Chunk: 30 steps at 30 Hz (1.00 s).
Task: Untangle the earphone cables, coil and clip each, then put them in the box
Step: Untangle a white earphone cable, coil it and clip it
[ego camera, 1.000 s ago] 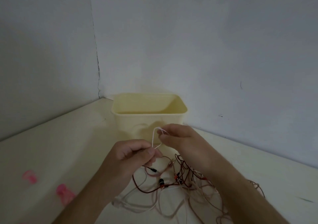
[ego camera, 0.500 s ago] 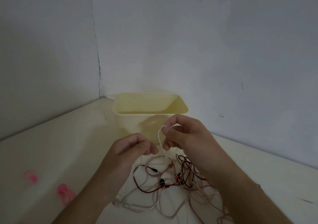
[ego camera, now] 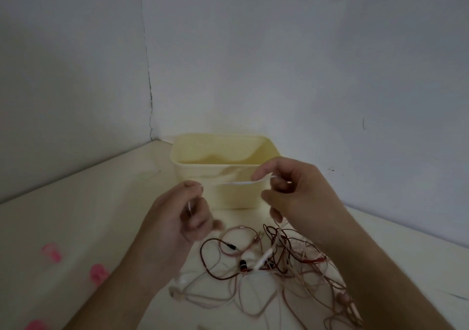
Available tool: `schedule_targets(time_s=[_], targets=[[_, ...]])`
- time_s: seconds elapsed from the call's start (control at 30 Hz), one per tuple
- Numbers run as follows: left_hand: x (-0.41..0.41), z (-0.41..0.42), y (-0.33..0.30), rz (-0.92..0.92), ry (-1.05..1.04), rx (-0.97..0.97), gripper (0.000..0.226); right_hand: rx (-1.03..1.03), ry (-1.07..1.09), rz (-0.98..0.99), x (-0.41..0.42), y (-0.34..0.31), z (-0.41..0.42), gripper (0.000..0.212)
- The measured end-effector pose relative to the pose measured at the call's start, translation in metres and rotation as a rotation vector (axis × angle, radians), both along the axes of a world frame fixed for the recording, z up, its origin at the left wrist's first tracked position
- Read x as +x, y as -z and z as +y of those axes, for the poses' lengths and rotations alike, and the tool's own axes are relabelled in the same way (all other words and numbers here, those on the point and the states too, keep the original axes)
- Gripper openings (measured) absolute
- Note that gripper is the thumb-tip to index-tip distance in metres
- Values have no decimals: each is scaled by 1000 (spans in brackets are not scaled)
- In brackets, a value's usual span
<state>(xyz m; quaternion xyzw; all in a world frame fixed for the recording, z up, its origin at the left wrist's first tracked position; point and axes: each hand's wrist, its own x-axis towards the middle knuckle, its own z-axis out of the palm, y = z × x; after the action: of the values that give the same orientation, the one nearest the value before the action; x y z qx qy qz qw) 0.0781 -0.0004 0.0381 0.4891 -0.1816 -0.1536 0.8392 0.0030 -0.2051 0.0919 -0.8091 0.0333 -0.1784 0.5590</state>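
Observation:
A tangle of earphone cables, dark red, pinkish and white, lies on the pale table in front of a cream plastic box. Both my hands hover above the tangle, just before the box. My left hand pinches one end of a white cable, and my right hand pinches the other. The white strand runs nearly level between them. Part of it is hidden inside my left fingers.
Pink clips lie on the table at the left: one, one and one at the bottom edge. Two grey walls meet in a corner behind the box. The table runs on to the right.
My hands have moved apart. The white cable, a small upright loop between my fingertips before, is now stretched sideways between the two hands.

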Motion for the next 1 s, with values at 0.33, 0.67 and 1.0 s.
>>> schedule_targets(time_s=[0.33, 0.67, 1.0], targets=[[7, 12, 0, 26, 36, -159, 42, 352, 423, -117, -1, -10, -28, 41], [0, 6, 1, -119, -75, 34, 28, -499, 336, 352, -3, -2, -12, 35], [-9, 2, -1, -313, -149, 380, 31, -517, -176, 146, -1, 4, 34, 18]])
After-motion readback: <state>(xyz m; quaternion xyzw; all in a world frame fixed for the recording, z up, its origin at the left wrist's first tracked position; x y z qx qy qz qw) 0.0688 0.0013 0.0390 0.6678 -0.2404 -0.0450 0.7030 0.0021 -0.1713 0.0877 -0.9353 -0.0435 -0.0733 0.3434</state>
